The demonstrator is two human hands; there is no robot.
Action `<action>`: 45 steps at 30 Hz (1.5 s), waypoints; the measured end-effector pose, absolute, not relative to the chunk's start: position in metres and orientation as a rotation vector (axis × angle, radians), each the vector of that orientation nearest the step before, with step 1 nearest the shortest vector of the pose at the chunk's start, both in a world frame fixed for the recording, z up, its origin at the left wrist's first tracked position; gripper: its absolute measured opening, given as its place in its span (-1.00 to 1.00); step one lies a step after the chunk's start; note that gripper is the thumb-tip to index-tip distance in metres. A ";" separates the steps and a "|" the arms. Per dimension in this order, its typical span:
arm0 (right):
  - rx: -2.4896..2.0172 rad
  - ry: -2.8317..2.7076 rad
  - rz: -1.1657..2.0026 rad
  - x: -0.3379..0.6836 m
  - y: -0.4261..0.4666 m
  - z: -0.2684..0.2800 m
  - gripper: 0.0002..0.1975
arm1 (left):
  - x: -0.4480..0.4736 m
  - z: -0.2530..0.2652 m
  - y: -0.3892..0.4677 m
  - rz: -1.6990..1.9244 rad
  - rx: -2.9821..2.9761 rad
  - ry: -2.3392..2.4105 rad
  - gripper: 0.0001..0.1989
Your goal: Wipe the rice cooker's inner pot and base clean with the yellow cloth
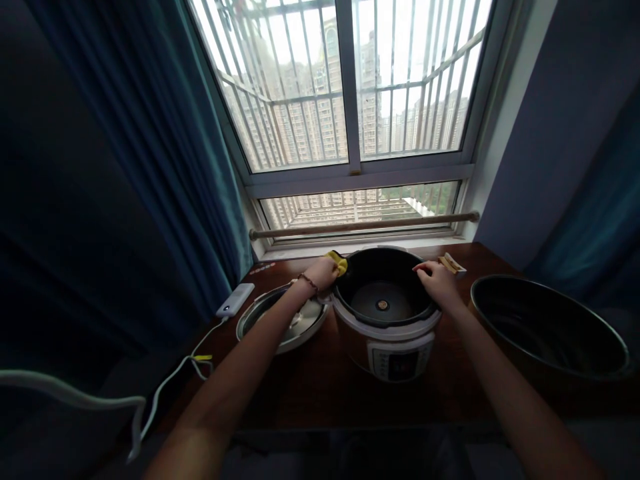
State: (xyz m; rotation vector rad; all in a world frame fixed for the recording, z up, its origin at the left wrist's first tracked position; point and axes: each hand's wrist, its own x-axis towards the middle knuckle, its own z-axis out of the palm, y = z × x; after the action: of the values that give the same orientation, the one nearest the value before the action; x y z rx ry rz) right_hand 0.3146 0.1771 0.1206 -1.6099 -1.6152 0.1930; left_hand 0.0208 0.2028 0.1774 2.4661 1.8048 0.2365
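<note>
Facing a barred window (350, 120) at top. Clasping a yellow cloth (342, 265) in the left hand (323, 271) at an open cooker's (385, 331) left rim, lower centre, looking onto a round metal disc (383, 305) inside. Curving the right hand (438, 283) over the opposite rim, perhaps gripping, cannot tell. Seeing a dark-walled pot (550, 327) lower right.

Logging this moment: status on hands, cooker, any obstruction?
Left hand holding yellow cloth at cooker's rim; right hand opposite. Cooker open. Lid beside it, not blocking.
</note>
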 end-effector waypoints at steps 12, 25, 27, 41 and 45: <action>-1.638 -1.616 0.195 0.314 0.175 0.123 -0.72 | 0.071 0.162 0.056 0.545 2.490 1.738 -0.79; -1.618 -1.609 0.192 0.314 0.175 0.123 -0.71 | 0.145 0.123 0.030 0.804 2.759 1.728 -0.74; -1.608 -1.614 0.189 0.313 0.174 0.124 -0.71 | 0.135 0.118 0.028 0.916 2.714 1.725 -0.73; -1.586 -1.587 0.238 0.313 0.173 0.125 -0.73 | 0.081 0.100 0.035 1.415 2.202 1.725 -0.72; -1.580 -1.592 0.229 0.313 0.174 0.124 -0.73 | 0.080 0.102 0.035 1.433 2.173 1.699 -0.72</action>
State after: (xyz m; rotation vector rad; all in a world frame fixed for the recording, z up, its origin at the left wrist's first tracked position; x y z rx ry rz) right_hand 0.3132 0.1743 0.1238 -1.5803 -1.5917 0.2285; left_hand 0.0796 0.0350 0.1019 2.1735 1.6992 1.4326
